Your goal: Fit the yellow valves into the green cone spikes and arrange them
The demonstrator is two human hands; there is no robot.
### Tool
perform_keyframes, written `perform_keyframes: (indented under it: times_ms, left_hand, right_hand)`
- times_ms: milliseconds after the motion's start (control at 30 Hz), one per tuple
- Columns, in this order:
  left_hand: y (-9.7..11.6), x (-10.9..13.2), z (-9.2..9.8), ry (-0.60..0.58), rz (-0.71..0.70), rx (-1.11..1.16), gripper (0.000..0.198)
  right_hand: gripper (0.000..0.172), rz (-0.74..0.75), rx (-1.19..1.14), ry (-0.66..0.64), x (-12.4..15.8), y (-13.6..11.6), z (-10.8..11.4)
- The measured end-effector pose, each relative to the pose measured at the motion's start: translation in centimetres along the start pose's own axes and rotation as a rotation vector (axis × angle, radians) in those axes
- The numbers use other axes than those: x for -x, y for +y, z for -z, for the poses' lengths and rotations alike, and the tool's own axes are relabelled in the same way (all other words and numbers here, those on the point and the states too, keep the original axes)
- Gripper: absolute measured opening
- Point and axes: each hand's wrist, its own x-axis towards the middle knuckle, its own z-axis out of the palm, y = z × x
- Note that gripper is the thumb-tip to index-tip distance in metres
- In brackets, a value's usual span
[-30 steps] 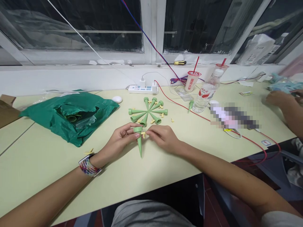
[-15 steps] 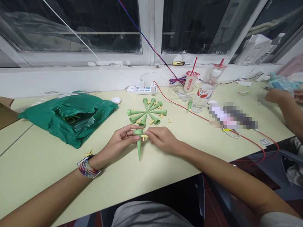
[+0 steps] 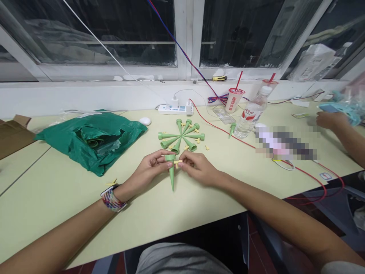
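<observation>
My left hand (image 3: 156,164) grips a green plastic spike (image 3: 171,175) by its wide capped end, with the point hanging down. My right hand (image 3: 199,167) pinches a small yellow valve (image 3: 177,162), which sits against the side of the spike just below the cap. Whether the valve is seated in the spike I cannot tell. Beyond my hands several more green spikes (image 3: 168,135) lie in a ring with their tips meeting at the centre, small yellow valves (image 3: 199,140) beside them. One loose yellow valve (image 3: 207,147) lies to the right of the ring.
At left lies a torn green plastic bag (image 3: 85,160). More yellow pieces (image 3: 111,182) rest by my left wrist. A power strip (image 3: 175,110), a paper cup (image 3: 234,101), a water bottle (image 3: 251,116) and another spike (image 3: 232,130) stand or lie further back. Another person's hand (image 3: 332,120) is at right.
The whole view has shifted slightly, so things appear further right. Both hands keep their hold on the spike and valve; my right fingers have changed position slightly. The other person's hand has moved.
</observation>
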Motion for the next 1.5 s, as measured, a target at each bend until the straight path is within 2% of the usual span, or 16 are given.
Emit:
perform_keyframes:
  times_ms: [67, 200, 400, 867, 967, 1133, 1500]
  left_hand:
    - [-0.11, -0.05, 0.06, -0.001, -0.001, 0.0, 0.042]
    - [-0.11, -0.11, 0.13, -0.012, -0.011, -0.036, 0.039]
    - [0.12, -0.1, -0.02, -0.009, 0.006, 0.014, 0.04]
    - [-0.33, -0.18, 0.32, -0.028, -0.046, -0.063, 0.039]
    - [-0.38, -0.17, 0.29, -0.023, -0.031, -0.037, 0.04]
    - [-0.23, -0.16, 0.13, -0.005, -0.01, -0.015, 0.041]
    - [-0.01, -0.15, 0.04, -0.008, -0.017, -0.077, 0.041]
  right_hand:
    - [0.026, 0.011, 0.007, -0.003, -0.03, -0.18, 0.02]
    - [0.042, -0.054, -0.075, -0.049, 0.04, -0.36, -0.06]
    - [0.027, 0.024, 0.037, 0.004, 0.05, -0.13, -0.11]
    - [0.051, -0.125, -0.111, -0.061, 0.02, -0.66, 0.09]
    - [0.047, -0.155, -0.145, -0.061, 0.05, -0.47, -0.01]
    - [0.026, -0.12, -0.149, -0.031, 0.06, -0.29, -0.09]
    - [0.039, -0.153, -0.179, -0.068, 0.03, -0.79, 0.16]
